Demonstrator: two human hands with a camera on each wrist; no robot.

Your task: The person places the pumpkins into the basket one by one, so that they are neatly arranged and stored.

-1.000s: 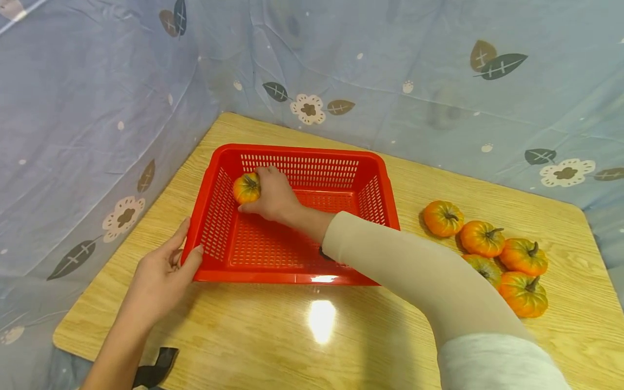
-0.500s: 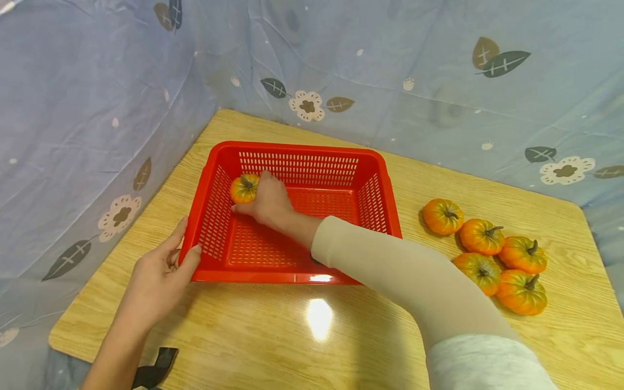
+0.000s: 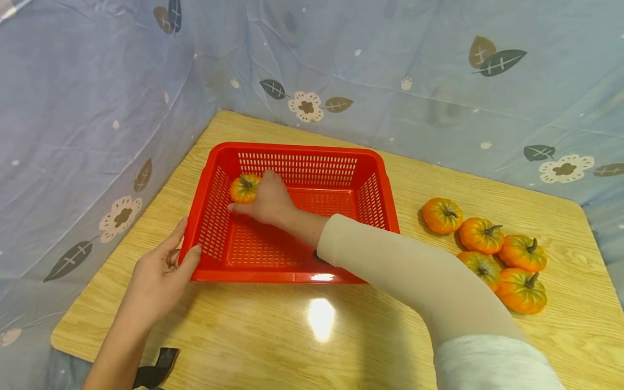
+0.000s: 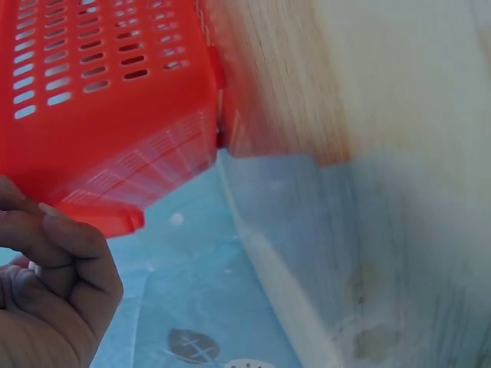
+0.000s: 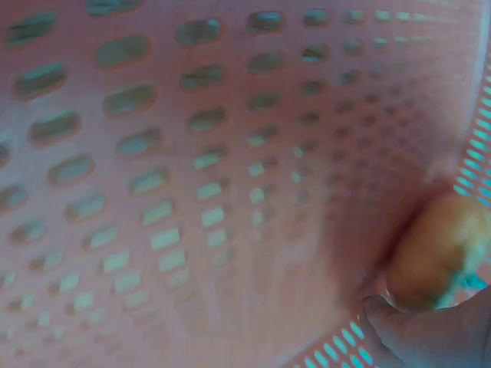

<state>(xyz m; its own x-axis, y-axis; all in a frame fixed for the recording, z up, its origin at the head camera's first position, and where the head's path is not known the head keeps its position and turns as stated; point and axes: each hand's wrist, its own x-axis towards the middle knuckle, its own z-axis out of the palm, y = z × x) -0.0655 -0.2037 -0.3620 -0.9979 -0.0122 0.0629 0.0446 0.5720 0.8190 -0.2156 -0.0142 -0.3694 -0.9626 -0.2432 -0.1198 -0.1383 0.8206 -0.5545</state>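
Note:
A red perforated plastic basket (image 3: 297, 277) stands on the wooden table. My left hand (image 3: 158, 279) grips its near-left corner, thumb over the rim; in the left wrist view the curled fingers (image 4: 80, 245) sit at the rim. My right hand (image 3: 268, 200) reaches inside and holds a small orange pumpkin (image 3: 244, 189) with a dark stem, low by the left wall. Its thumb (image 5: 414, 330) lies along the pumpkin's side in the right wrist view; the other fingers are mostly hidden. Several more small pumpkins (image 3: 487, 236) lie grouped to the right of the basket.
Patterned blue cloth (image 3: 370, 76) hangs behind and left of the wooden table (image 3: 263, 336). The right sleeve (image 3: 390, 254) crosses the basket's near-right side and partly covers one pumpkin (image 3: 480, 268). A black strap (image 3: 158, 368) shows near the left forearm.
My right hand has shifted slightly left and down around the pumpkin, which stays in the basket's left part. The left hand keeps its grip on the corner.

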